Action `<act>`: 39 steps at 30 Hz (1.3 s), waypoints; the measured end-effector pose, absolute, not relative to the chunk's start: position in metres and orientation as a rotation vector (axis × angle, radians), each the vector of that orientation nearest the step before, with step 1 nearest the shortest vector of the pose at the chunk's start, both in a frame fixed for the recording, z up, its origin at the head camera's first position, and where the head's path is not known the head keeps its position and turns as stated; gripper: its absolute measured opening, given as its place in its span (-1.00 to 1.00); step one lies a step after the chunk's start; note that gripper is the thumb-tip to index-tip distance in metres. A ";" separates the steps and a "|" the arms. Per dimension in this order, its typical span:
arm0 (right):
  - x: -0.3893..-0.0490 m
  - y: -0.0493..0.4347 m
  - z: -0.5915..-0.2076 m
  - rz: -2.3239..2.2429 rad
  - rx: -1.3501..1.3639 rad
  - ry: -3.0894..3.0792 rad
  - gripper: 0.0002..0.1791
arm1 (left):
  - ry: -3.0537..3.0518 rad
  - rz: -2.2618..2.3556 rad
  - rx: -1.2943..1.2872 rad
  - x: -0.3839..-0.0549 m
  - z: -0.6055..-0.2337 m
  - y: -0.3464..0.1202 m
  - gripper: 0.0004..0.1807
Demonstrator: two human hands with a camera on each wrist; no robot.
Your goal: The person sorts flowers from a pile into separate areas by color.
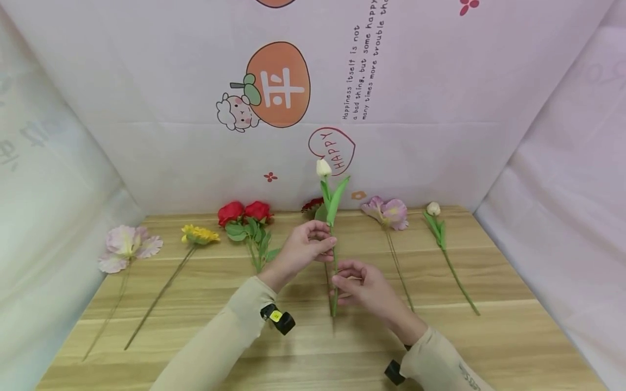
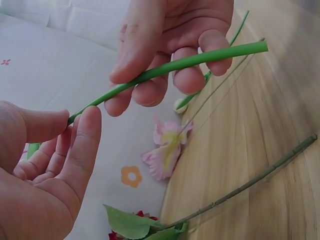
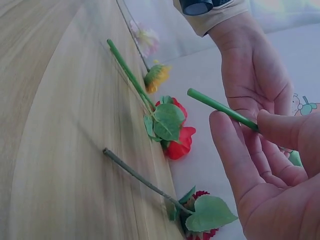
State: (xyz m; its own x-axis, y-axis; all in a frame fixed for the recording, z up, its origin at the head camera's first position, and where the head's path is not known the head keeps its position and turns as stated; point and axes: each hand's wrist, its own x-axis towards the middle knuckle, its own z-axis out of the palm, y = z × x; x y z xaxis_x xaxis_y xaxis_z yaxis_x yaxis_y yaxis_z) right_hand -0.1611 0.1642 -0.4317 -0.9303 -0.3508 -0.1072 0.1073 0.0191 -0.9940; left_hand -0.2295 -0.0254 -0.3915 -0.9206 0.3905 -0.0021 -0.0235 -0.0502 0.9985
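An artificial white tulip (image 1: 324, 168) with green leaves is held upright over the middle of the table. My left hand (image 1: 304, 245) pinches its stem just below the leaves, between thumb and fingers. Lower down, my right hand (image 1: 364, 288) pinches the same green stem (image 2: 190, 62), whose cut end sticks out past the fingers. In the right wrist view that stem end (image 3: 205, 99) points away from the right hand's thumb. Behind the held tulip lies a dark red flower (image 3: 201, 235) with a brown-green stem, partly hidden in the head view.
On the wooden table (image 1: 274, 358) lie other artificial flowers: a pale pink one (image 1: 128, 244) and a yellow one (image 1: 199, 235) at left, red roses (image 1: 244, 213) left of centre, a pink-purple one (image 1: 386, 213) and another white tulip (image 1: 433, 208) at right. A printed cloth (image 1: 415, 81) rises behind.
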 end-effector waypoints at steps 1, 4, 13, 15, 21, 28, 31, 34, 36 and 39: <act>-0.161 0.164 -0.432 -1.977 -0.248 1.990 -0.46 | 1.942 2.049 0.394 -0.230 -0.392 -0.025 -0.67; -0.162 0.165 -0.432 -1.965 -0.247 2.020 -0.51 | 1.949 2.045 0.391 -0.231 -0.394 -0.023 -0.69; -0.166 0.180 -0.433 -1.949 -0.221 2.067 -0.50 | 1.963 2.009 0.424 -0.233 -0.401 -0.013 -0.65; -0.167 0.185 -0.433 -1.942 -0.215 2.077 -0.48 | 1.998 1.971 0.458 -0.233 -0.402 -0.013 -0.65; -0.170 0.202 -0.430 -1.911 -0.205 2.108 -0.39 | 2.083 1.864 0.549 -0.231 -0.407 -0.018 -0.70; -0.169 0.218 -0.424 -1.909 -0.162 2.124 -0.42 | 2.139 1.762 0.613 -0.228 -0.415 -0.035 -0.73; -0.169 0.225 -0.423 -1.902 -0.163 2.147 -0.41 | 2.150 1.743 0.610 -0.227 -0.418 -0.045 -0.75; -0.169 0.235 -0.424 -1.892 -0.154 2.174 -0.38 | 2.118 1.752 0.598 -0.226 -0.420 -0.056 -0.75; -0.169 0.241 -0.424 -1.891 -0.149 2.196 -0.38 | 2.122 1.748 0.609 -0.225 -0.420 -0.063 -0.75; -0.168 0.252 -0.427 -1.897 -0.130 2.221 -0.39 | 2.151 1.731 0.614 -0.223 -0.421 -0.076 -0.75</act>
State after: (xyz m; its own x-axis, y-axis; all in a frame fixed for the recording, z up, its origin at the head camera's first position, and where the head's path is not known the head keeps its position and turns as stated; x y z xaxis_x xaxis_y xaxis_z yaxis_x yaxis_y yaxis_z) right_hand -0.1682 0.2525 -0.4270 -0.9724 -0.2072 -0.1071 0.0734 0.1641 -0.9837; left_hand -0.2231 -0.0756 -0.4212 -0.8594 0.5106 0.0253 0.1340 0.1773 0.9750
